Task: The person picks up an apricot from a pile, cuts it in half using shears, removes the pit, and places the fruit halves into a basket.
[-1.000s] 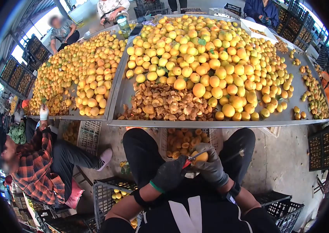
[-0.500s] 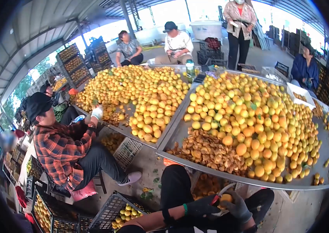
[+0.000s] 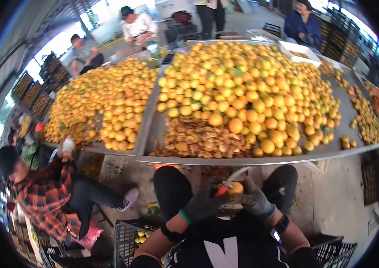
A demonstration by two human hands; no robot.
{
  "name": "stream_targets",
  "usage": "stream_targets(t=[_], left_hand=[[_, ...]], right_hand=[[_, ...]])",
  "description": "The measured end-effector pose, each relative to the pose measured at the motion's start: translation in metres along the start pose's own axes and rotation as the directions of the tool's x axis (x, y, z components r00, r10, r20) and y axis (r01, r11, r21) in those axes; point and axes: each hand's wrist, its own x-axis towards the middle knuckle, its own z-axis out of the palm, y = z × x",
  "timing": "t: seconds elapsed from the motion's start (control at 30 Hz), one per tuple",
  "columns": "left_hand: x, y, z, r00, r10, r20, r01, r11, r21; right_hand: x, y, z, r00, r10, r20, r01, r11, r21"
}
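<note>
Shifted leftward in view, my left hand grips a red-handled tool; my right hand clasps a fruit against it, seemingly for steadiness.

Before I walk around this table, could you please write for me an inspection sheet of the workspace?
Surface: metal table, largely under fruit; bare metal shows toward the right.
Job's things: one apricot and a red-handled tool in the hands; apricot pile on the table.
Clutter: heap of brownish pieces near the front edge; white tray at far right.
Left hand: gloved, closed around the tool.
Right hand: gloved, holding the apricot.
Cables: nothing seen.
Surroundings: person in plaid shirt seated at left, others beyond the table; black crate at lower left, with yellow fruit.
</note>
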Motion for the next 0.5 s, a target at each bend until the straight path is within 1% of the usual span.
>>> stream_targets(t=[0.03, 0.07, 0.1, 0.13, 0.17, 0.2, 0.23, 0.27, 0.3, 0.33, 0.37, 0.4, 0.43, 0.47, 0.5], left_hand=[[0.001, 0.007, 0.004, 0.996, -0.073, -0.041, 0.064, 0.978, -0.2], [-0.001, 0.012, 0.005, 0.983, -0.168, -0.077, 0.125, 0.912, -0.39], [-0.001, 0.013, 0.005, 0.983, -0.173, -0.062, 0.135, 0.908, -0.396], [-0.002, 0.013, 0.005, 0.982, -0.142, -0.122, 0.119, 0.977, -0.174], [-0.002, 0.015, 0.003, 0.98, -0.095, -0.175, 0.106, 0.993, 0.058], [-0.001, 0.021, -0.003, 0.966, -0.152, -0.21, 0.183, 0.974, 0.137], [0.0, 0.021, -0.009, 0.967, -0.158, -0.201, 0.186, 0.974, 0.128], [-0.001, 0.019, -0.015, 0.949, -0.03, -0.314, 0.085, 0.983, 0.164], [0.002, 0.019, -0.021, 0.903, 0.101, -0.418, -0.011, 0.977, 0.213], [0.005, 0.027, -0.025, 0.913, 0.128, -0.387, -0.066, 0.983, 0.17], [0.002, 0.038, -0.027, 0.916, 0.121, -0.382, -0.062, 0.985, 0.163], [-0.002, 0.05, -0.028, 0.957, -0.088, -0.276, 0.088, 0.996, -0.013], [-0.005, 0.055, -0.028, 0.952, -0.277, -0.132, 0.255, 0.953, -0.167], [-0.005, 0.052, -0.025, 0.951, -0.28, -0.129, 0.257, 0.951, -0.17], [-0.006, 0.046, -0.021, 0.976, -0.211, -0.062, 0.184, 0.937, -0.298]], right_hand=[[0.003, -0.002, 0.004, 0.999, -0.037, 0.005, 0.036, 0.995, 0.094], [0.003, -0.005, 0.009, 0.999, -0.028, -0.018, 0.03, 0.995, 0.097], [0.003, -0.01, 0.012, 0.999, -0.011, -0.033, 0.016, 0.986, 0.167], [0.001, -0.013, 0.012, 0.999, 0.007, -0.042, 0.003, 0.972, 0.234], [-0.001, -0.011, 0.008, 0.999, 0.016, -0.051, -0.004, 0.973, 0.231], [-0.001, -0.003, 0.001, 0.99, 0.018, -0.138, 0.0, 0.991, 0.133], [-0.002, 0.008, -0.007, 0.975, 0.013, -0.224, -0.006, 0.999, 0.032], [-0.006, 0.032, -0.026, 0.978, 0.033, -0.204, 0.001, 0.986, 0.167], [-0.008, 0.023, -0.025, 0.976, 0.039, -0.213, -0.003, 0.986, 0.166], [-0.008, 0.005, -0.021, 0.985, 0.126, -0.119, -0.039, 0.83, 0.556], [-0.008, -0.007, -0.017, 0.986, 0.164, 0.003, -0.09, 0.525, 0.846], [-0.008, -0.008, -0.014, 0.985, 0.17, -0.034, -0.066, 0.552, 0.831], [-0.009, -0.008, -0.014, 0.983, 0.177, -0.039, -0.066, 0.551, 0.832], [-0.008, -0.009, -0.014, 0.988, 0.153, -0.018, -0.071, 0.553, 0.83], [-0.007, -0.009, -0.014, 0.992, 0.128, 0.005, -0.076, 0.555, 0.828]])
